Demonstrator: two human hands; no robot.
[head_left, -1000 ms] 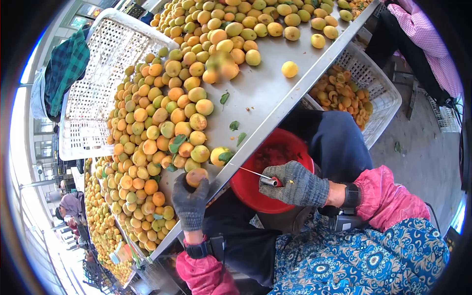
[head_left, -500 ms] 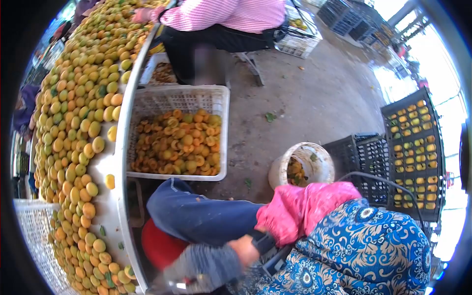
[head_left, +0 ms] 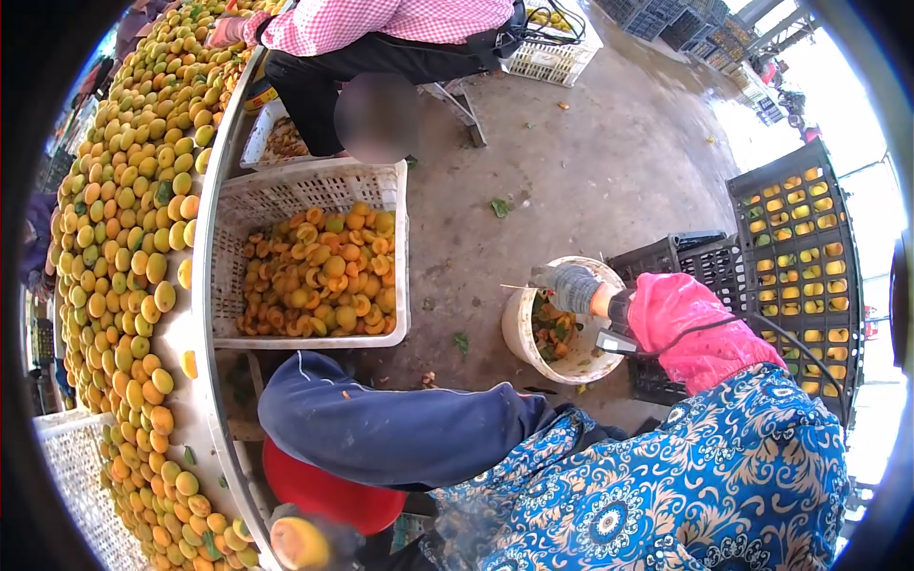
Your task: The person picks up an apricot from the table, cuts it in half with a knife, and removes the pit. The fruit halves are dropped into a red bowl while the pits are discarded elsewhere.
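Note:
My right hand (head_left: 573,287), in a grey glove below a pink sleeve, is over the upper rim of a white bucket (head_left: 517,328). Its fingers are closed; a thin, pale stick-like thing sticks out to the left, too small to name. Scraps and leaves (head_left: 554,328) lie inside the bucket. At the bottom edge, my left hand (head_left: 345,544), gloved and blurred, grips a yellow-orange apricot (head_left: 301,542) beside the metal table edge. Much of that hand is cut off or behind the fruit.
Many apricots (head_left: 124,276) cover the table (head_left: 179,343) at left. A white crate (head_left: 404,276) holds halved apricots. A red stool or tub (head_left: 328,490) is under my leg. Black crates (head_left: 795,247) stand at right. A co-worker in a pink checked sleeve (head_left: 333,24) sits beyond the white crate.
My right hand has moved from the lower left, by the table edge, up and right to the bucket. My left hand with an apricot now shows at the bottom. The view has shifted slightly.

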